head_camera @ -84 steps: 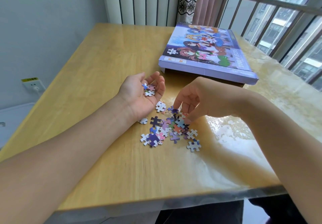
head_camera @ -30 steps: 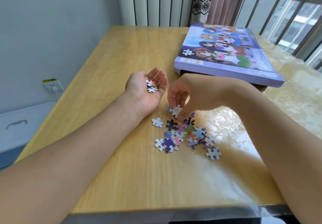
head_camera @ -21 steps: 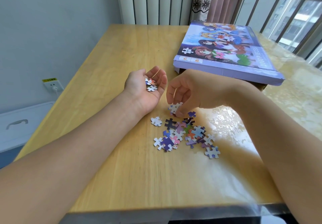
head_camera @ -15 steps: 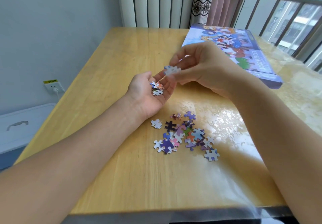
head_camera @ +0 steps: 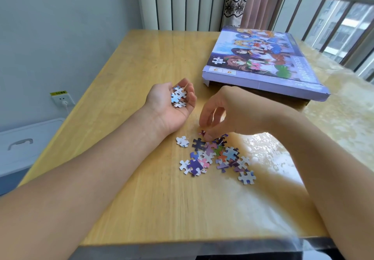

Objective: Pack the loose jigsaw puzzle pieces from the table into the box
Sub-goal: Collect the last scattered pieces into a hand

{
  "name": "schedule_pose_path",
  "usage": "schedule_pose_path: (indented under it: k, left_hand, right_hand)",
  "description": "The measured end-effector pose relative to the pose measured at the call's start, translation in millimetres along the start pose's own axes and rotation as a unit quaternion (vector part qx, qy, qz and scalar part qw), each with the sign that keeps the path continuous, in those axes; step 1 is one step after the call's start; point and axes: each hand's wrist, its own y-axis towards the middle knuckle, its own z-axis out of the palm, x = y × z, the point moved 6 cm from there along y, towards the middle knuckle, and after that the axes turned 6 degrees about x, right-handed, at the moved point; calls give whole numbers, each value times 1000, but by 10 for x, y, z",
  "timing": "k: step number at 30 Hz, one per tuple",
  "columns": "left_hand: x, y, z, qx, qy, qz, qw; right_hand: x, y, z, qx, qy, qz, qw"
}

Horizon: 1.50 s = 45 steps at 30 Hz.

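Left hand (head_camera: 172, 106), palm up w/ fingers curled, cups a few collected pieces just left of the loose multicoloured cardboard jigsaw pieces (head_camera: 214, 154) on the wood table. Right hand (head_camera: 226, 112) pinches at a piece on that pile's far edge. Lift it clean, one at a time. Purple illustrated puzzle box (head_camera: 261, 65) sits beyond the pile w/ lid on, so it prob needs opening first.

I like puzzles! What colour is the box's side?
Light purple box side, clearest in the head view.

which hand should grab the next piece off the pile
Right hand: its fingertips are at the colourful loose piece pile on the wooden table. The left hand lies palm up, cupping collected pieces.
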Motion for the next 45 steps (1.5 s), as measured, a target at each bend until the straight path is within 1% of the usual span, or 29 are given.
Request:
schedule_pose_path:
  k: [5, 11, 15, 17, 19, 20, 22, 24, 25, 27, 29, 30, 31, 32, 33, 34, 35, 37, 45]
  left_hand:
    - [23, 21, -25, -4, 4, 1, 1000]
    - [22, 34, -31, -8, 7, 7, 1000]
    - [19, 37, -44, -11, 8, 9, 1000]
    - [22, 32, -43, -11, 9, 9, 1000]
    - [23, 39, -38, -8, 6, 12, 1000]
    - [29, 44, -37, -4, 6, 10, 1000]
    - [54, 31, -6, 17, 20, -5, 1000]
    - [104, -5, 37, 43, 47, -24, 998]
    - [127, -17, 47, 49, 57, -30, 997]
    - [156, -37, 61, 48, 56, -34, 997]
    - [127, -40, 56, 36, 26, -24, 999]
    - [97, -30, 45, 27, 12, -18, 999]
    - [69, -23, 31, 19, 2, -12, 1000]
    - [53, -15, 17, 11, -3, -6, 1000]
    - [39, -11, 8, 4, -3, -2, 1000]
    - [40, -10, 4, 0, -1, -1, 1000]
    - [42, -16, 4, -2, 0, -2, 1000]
    - [55, -30, 3, -4, 2, -1, 1000]
    - [83, -37, -3, -7, 6, 4, 1000]
  right_hand:
    - [25, 6, 56, 24, 14, -4, 1000]
    - [83, 12, 73, 54, -3, -10, 998]
    - [115, 0, 69, 35, -14, -35, 999]
    - [130, -15, 70, 42, -12, -46, 998]
    - [120, -30, 16, 40, 31, -59, 997]
    - [105, -30, -46, 19, 73, -70, 995]
    - [84, -19, -211, -65, 178, -96, 977]
    - [50, 16, -305, -146, 273, -89, 947]
    - [41, 37, -319, -172, 287, -77, 939]
    - [15, 28, -368, -215, 243, -63, 944]
    - [-51, -58, -467, -240, 174, -59, 953]
    - [-95, -98, -488, -217, 126, -46, 967]
    - [-141, -115, -455, -162, 70, -19, 984]
    - [-194, -120, -369, -89, 22, 14, 996]
    - [-234, -121, -275, -23, -7, 38, 999]
    - [-251, -120, -194, 20, -14, 49, 998]
    - [-240, -113, -146, 40, -7, 51, 998]
    - [-208, -107, -102, 57, 0, 49, 997]
    - [-199, -102, -82, 72, -24, 40, 996]
